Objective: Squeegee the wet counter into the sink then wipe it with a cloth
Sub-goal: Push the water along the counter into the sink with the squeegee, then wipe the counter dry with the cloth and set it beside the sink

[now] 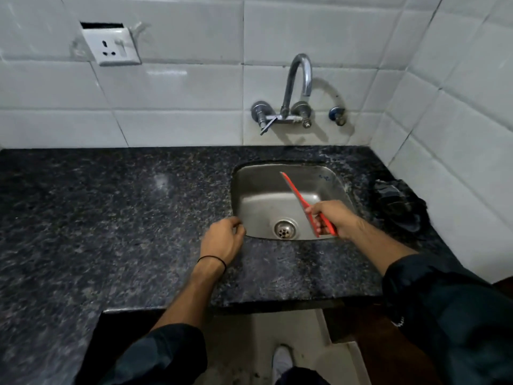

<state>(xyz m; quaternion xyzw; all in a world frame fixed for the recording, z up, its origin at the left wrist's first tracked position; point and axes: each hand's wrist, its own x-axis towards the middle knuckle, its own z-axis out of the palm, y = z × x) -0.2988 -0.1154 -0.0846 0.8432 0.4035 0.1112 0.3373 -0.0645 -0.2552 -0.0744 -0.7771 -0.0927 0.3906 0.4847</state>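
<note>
A dark speckled granite counter [116,218] holds a small steel sink [261,195] with a round drain [285,228]. My right hand [333,218] grips a red squeegee [296,194] and holds it over the basin, its blade slanting up and to the left. My left hand [222,238] rests on the counter at the sink's front left corner, fingers loosely curled, holding nothing. A dark crumpled cloth [399,204] lies on the counter to the right of the sink, near the side wall.
A chrome wall tap [298,79] arches over the sink's back edge. A white socket plate [112,47] sits on the tiled wall at upper left. Tiled walls close the back and right. The counter's front edge steps back near my legs; my white shoe [281,362] shows below.
</note>
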